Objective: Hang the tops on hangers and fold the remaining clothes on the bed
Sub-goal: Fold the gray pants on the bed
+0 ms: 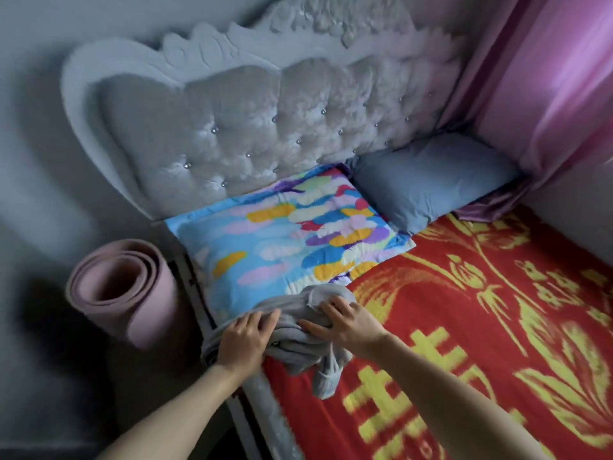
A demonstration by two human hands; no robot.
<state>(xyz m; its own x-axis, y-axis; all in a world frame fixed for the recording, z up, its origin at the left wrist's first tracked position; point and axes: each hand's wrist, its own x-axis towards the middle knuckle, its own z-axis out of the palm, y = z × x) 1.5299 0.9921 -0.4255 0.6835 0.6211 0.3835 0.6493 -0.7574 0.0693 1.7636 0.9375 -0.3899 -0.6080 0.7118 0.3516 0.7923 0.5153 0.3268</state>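
Grey garment (298, 327) sat bunched against the near edge of the patterned pillow (282, 240), overlapping its corner. Couldn't tell top from bottoms in that heap. Left hand (243, 336) lay flat on it, fingers straight, pressing down. Right hand (341, 322) had its fingers curled into a ridge of the cloth, gripping it. No hanger in sight, so my read was a fold, barely started.

To do it well: drag it off the pillow onto the red-and-yellow blanket (464, 327) to the pillow's right, which looked flatter. Shake out the twist, find hem and seams, spread it single-layer. Left pins, right pulls, smoothing outward before each fold.

Risk: the end nearest the bed edge sliding off toward the rolled pink mat (119, 293) left of the pillow.
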